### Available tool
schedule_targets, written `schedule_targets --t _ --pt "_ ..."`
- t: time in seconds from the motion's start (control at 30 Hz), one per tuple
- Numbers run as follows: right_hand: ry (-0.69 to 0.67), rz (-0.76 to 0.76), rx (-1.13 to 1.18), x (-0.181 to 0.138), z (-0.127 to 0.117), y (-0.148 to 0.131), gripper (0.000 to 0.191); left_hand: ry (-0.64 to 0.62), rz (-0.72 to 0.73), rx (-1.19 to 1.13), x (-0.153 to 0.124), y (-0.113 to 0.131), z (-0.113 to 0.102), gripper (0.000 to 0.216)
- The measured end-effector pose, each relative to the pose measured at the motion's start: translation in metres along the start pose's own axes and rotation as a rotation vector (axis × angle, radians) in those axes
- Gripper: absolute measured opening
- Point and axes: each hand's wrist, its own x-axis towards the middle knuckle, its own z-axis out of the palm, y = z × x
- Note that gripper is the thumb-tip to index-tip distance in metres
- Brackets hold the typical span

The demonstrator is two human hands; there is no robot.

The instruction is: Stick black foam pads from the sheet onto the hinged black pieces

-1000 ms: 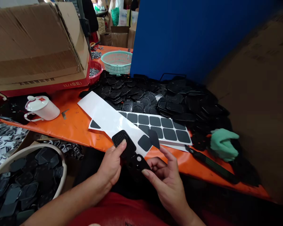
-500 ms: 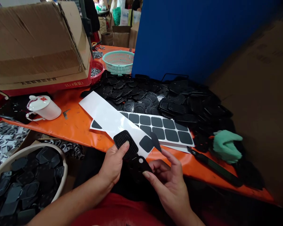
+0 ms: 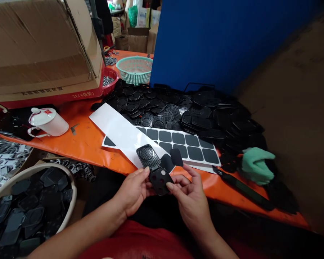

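Note:
Both of my hands hold one black hinged plastic part (image 3: pixel 153 169) in front of the table edge. Its upper half shows a round mesh grille; its lower half has several small holes. My left hand (image 3: pixel 133 190) pinches the part's left edge. My right hand (image 3: pixel 190 199) grips the lower right edge, and a small black pad (image 3: pixel 176 157) sticks up from its fingertips. Just behind lie a white backing strip (image 3: pixel 118 131) and a sheet of dark rounded pads (image 3: pixel 183 144).
A heap of black plastic parts (image 3: pixel 194 111) covers the orange table (image 3: pixel 81 140). A white teapot (image 3: pixel 47 122), a big cardboard box (image 3: pixel 43 50) and a green basket (image 3: pixel 135 68) stand at left and back. A bowl of black pieces (image 3: pixel 29 208) is at lower left, a green glove (image 3: pixel 255 165) at right.
The part has been turned over in my hands: its ribbed face gave way to the round mesh side. My left hand slid from the top of the part to its side edge.

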Motion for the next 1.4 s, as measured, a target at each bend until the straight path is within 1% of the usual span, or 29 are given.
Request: schedule_targets --t 0.07,0.2,0.27,0.3,0.37,0.47,0.57,0.7,0.8,0.9,1.07,1.4 --pt "0.042 -0.069 -0.059 0.001 -0.004 -0.001 0.058 0.02 -0.026 0.012 0.002 -0.001 -0.002 0.024" --pt "0.141 -0.243 -0.192 0.002 -0.019 -0.006 0.024 0.085 -0.057 0.031 0.006 -0.003 -0.009 0.019" --pt "0.114 -0.263 -0.202 0.002 -0.026 -0.01 0.012 0.113 -0.048 0.043 0.007 -0.004 -0.012 0.02" --pt "0.075 -0.235 -0.191 0.001 -0.029 -0.012 0.01 0.12 -0.045 0.059 0.008 -0.005 -0.013 0.021" --pt "-0.039 -0.109 -0.168 -0.002 -0.03 -0.018 0.011 0.126 -0.041 0.121 0.007 -0.006 -0.016 0.024" --pt "-0.187 0.101 -0.165 -0.005 -0.028 -0.024 0.022 0.101 -0.078 0.273 0.005 -0.007 -0.02 0.024" --pt "-0.258 0.229 -0.21 -0.005 -0.026 -0.022 0.029 0.051 -0.145 0.362 0.001 -0.009 -0.026 0.028" --pt "-0.294 0.325 -0.252 -0.006 -0.027 -0.01 0.031 0.039 -0.194 0.349 -0.004 -0.011 -0.033 0.04" --pt "-0.318 0.349 -0.266 -0.007 -0.026 -0.005 0.032 0.041 -0.228 0.356 -0.007 -0.01 -0.035 0.046" --pt "-0.34 0.326 -0.302 -0.005 -0.023 -0.006 0.031 0.039 -0.254 0.368 -0.011 -0.007 -0.035 0.05" --pt "-0.37 0.328 -0.341 -0.004 -0.018 -0.008 0.031 0.039 -0.264 0.363 -0.015 -0.004 -0.033 0.052" --pt "-0.349 0.343 -0.359 -0.005 -0.016 -0.005 0.031 0.031 -0.279 0.351 -0.018 -0.005 -0.03 0.053"
